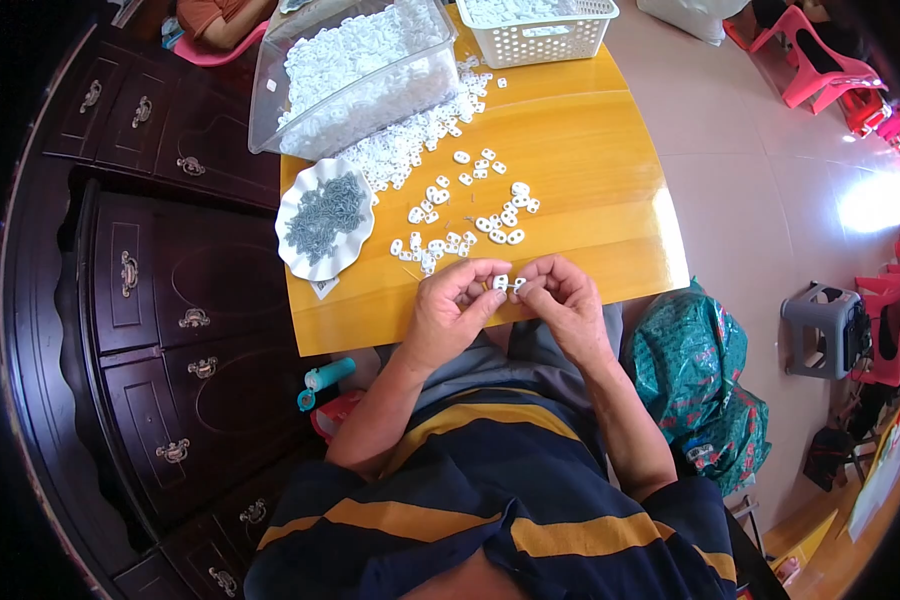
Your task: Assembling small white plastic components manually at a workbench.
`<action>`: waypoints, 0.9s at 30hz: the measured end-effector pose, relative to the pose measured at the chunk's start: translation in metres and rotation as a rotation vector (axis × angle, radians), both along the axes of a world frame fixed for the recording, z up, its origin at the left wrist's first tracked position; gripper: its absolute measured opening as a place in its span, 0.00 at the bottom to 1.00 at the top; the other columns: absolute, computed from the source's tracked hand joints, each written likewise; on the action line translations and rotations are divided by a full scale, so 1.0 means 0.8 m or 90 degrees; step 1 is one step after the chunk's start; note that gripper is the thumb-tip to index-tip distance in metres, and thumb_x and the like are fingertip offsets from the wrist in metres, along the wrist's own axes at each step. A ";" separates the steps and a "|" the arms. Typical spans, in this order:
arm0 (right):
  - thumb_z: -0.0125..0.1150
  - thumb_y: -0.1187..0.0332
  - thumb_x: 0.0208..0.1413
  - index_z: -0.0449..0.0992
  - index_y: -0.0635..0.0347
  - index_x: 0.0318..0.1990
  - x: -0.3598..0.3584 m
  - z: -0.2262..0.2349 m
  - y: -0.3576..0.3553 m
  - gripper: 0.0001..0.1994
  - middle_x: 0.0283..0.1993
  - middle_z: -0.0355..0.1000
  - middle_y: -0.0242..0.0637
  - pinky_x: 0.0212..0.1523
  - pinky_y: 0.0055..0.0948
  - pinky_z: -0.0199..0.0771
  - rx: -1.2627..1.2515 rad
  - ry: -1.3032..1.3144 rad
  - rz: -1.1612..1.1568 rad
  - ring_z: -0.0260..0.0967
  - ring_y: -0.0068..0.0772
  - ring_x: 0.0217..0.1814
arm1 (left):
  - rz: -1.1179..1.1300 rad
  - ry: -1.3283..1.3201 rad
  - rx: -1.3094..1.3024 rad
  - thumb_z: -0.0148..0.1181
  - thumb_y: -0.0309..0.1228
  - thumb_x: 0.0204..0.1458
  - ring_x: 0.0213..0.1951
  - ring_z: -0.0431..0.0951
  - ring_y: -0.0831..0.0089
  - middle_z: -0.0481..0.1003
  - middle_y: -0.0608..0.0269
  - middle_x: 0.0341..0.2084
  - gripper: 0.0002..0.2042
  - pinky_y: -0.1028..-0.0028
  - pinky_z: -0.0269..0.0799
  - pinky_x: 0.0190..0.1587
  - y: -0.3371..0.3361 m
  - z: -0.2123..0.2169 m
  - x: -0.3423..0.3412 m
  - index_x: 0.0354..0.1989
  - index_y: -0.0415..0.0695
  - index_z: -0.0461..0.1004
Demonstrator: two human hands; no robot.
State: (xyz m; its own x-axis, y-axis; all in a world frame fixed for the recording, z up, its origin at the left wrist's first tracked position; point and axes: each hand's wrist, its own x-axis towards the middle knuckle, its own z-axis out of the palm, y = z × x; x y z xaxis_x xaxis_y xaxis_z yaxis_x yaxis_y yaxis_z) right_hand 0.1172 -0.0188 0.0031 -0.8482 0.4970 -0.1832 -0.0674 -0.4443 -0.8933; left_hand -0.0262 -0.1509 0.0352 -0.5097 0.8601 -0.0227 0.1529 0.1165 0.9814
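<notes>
My left hand is closed in a pinch near the table's front edge, with a small white two-holed plastic piece between thumb and fingers. Right beside it, my right hand pinches a second small white plastic piece. The two pieces are held close together; whether they touch is hard to tell. Just beyond my hands lie several loose white oval pieces and smaller squarish ones, with a few thin screws among them. A white scalloped plate at the left holds a heap of grey screws.
A clear plastic bin heaped with white pieces stands at the far left of the wooden table, pieces spilled beside it. A white basket is at the back. Dark drawers stand left, green bags right. Someone's arm shows far left.
</notes>
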 end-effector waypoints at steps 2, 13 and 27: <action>0.60 0.74 0.67 0.75 0.64 0.46 0.000 0.000 -0.001 0.05 0.39 0.78 0.31 0.44 0.19 0.76 0.005 -0.003 -0.003 0.75 0.16 0.41 | 0.002 -0.006 0.002 0.63 0.17 0.57 0.33 0.80 0.84 0.79 0.66 0.33 0.13 0.81 0.76 0.36 0.000 -0.002 0.000 0.51 0.37 0.78; 0.60 0.74 0.65 0.75 0.63 0.45 0.000 0.001 -0.002 0.04 0.37 0.78 0.29 0.42 0.18 0.76 -0.008 -0.015 -0.018 0.75 0.16 0.39 | -0.009 -0.073 0.018 0.62 0.18 0.59 0.35 0.79 0.86 0.79 0.69 0.35 0.13 0.83 0.75 0.39 -0.003 -0.011 -0.002 0.53 0.37 0.78; 0.59 0.74 0.66 0.76 0.65 0.45 0.001 -0.002 0.000 0.05 0.36 0.77 0.27 0.41 0.17 0.76 0.020 -0.022 0.021 0.74 0.14 0.38 | -0.042 -0.016 -0.001 0.64 0.18 0.58 0.35 0.75 0.86 0.77 0.70 0.35 0.14 0.83 0.71 0.39 0.002 0.000 0.000 0.53 0.37 0.80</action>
State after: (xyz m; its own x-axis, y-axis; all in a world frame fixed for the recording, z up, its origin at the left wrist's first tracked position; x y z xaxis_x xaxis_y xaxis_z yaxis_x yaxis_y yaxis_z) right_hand 0.1178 -0.0189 0.0018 -0.8576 0.4751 -0.1973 -0.0220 -0.4170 -0.9086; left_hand -0.0265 -0.1496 0.0348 -0.4514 0.8916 -0.0362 0.1363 0.1090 0.9847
